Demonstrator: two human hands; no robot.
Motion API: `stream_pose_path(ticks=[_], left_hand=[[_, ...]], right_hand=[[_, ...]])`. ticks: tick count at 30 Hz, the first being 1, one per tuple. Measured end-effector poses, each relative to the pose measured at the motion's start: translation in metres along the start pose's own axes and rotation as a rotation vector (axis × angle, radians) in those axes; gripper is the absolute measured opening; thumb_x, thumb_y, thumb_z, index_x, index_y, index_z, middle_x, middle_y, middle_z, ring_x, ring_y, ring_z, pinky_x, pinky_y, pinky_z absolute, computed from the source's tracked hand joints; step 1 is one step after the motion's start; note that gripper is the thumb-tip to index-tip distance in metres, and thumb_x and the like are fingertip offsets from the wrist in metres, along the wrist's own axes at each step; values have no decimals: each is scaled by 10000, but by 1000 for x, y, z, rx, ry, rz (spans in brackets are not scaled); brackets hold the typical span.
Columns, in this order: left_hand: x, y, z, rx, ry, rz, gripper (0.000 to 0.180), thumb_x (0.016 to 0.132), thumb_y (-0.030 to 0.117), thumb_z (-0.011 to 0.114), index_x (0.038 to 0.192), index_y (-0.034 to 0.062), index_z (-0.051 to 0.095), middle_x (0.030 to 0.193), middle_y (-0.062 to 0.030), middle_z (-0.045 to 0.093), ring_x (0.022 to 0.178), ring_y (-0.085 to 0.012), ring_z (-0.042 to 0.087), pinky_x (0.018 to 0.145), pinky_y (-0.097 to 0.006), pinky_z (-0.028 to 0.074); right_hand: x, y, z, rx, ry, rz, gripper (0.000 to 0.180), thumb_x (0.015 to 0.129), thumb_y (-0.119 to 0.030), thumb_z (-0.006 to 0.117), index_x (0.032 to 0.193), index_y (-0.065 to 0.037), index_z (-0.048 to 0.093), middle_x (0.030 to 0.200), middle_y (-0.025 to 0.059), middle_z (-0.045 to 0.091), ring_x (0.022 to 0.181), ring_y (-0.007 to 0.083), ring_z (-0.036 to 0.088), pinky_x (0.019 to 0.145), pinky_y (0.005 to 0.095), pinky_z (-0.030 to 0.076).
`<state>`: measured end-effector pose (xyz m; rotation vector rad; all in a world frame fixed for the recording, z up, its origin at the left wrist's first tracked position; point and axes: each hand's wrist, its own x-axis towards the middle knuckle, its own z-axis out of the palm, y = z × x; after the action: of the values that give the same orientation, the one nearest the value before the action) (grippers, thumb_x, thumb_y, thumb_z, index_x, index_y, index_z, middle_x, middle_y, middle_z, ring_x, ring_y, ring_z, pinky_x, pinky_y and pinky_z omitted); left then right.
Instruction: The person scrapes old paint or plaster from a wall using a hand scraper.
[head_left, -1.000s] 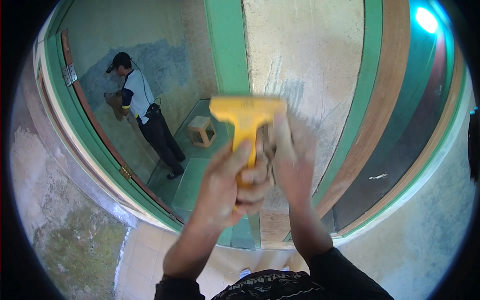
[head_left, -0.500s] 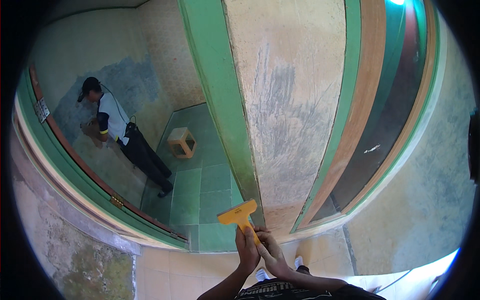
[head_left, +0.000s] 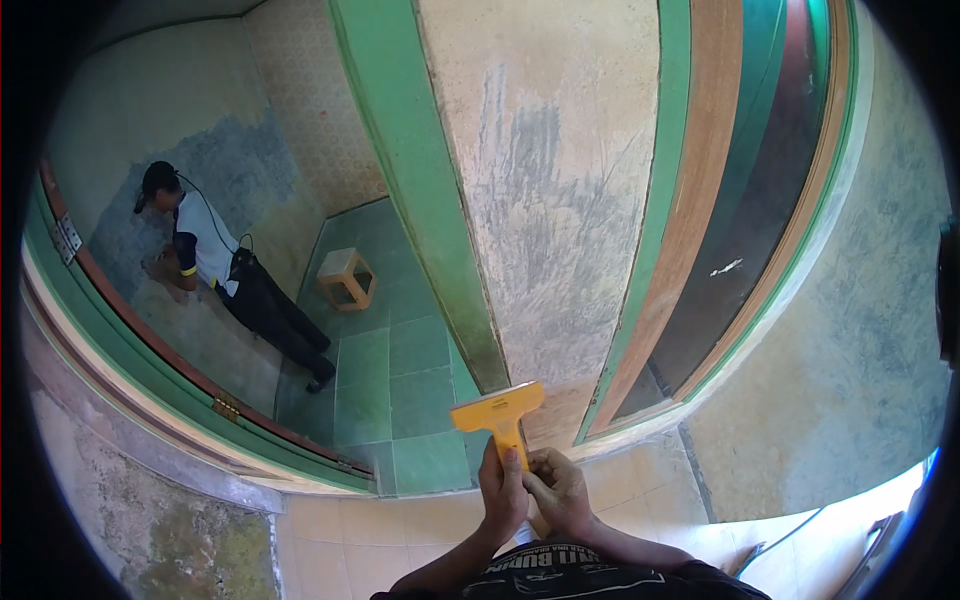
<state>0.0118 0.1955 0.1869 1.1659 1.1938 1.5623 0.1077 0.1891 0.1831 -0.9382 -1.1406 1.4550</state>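
Observation:
A yellow wide-bladed scraper (head_left: pixel 498 408) stands upright in front of me, its broad head uppermost and its blade edge away from me. My left hand (head_left: pixel 503 492) is closed round the handle, with the thumb along it. From the other side my right hand (head_left: pixel 562 492) closes on the lower handle, its fingers curled; part of the grip is hidden between the hands. Beyond the scraper rises a narrow wall section (head_left: pixel 555 200) with patchy grey marks on pale plaster. In this view the scraper's head overlaps the foot of the green door frame (head_left: pixel 425 190).
Through the doorway at left, a co-worker (head_left: pixel 210 235) in a dark cap faces a partly grey wall (head_left: pixel 235 150), hands against it. A small stool (head_left: pixel 346 280) stands on green floor tiles (head_left: pixel 362 375). To the right are a wood-framed opening (head_left: pixel 750 220) and another patchy wall (head_left: pixel 840 380).
The scraper has shifted slightly right and turned a little in my hands, which still hold it. My view has swung slightly right, so the doorway and wall sit further left.

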Motion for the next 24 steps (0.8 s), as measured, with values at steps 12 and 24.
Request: stream_pose_path(ticks=[12,24], left_hand=[[34,21,2,-257,116,62,338,978,362,377,913,33,415,635,-103,533,470,-196,553,566,-378,563],[30,27,21,56,-422,-297,396,993,357,326,968,3,502,614,-90,546,427,-141,545,362,-238,424]], right_hand=[[17,-16,-33,112,-50,-34,208,795,88,627,985,56,548,933,144,656,821,173,650,732,265,538],[33,-47,-44,-27,-194,92,297,976,-230,424,938,40,543,700,113,595,531,164,602,475,226,472]])
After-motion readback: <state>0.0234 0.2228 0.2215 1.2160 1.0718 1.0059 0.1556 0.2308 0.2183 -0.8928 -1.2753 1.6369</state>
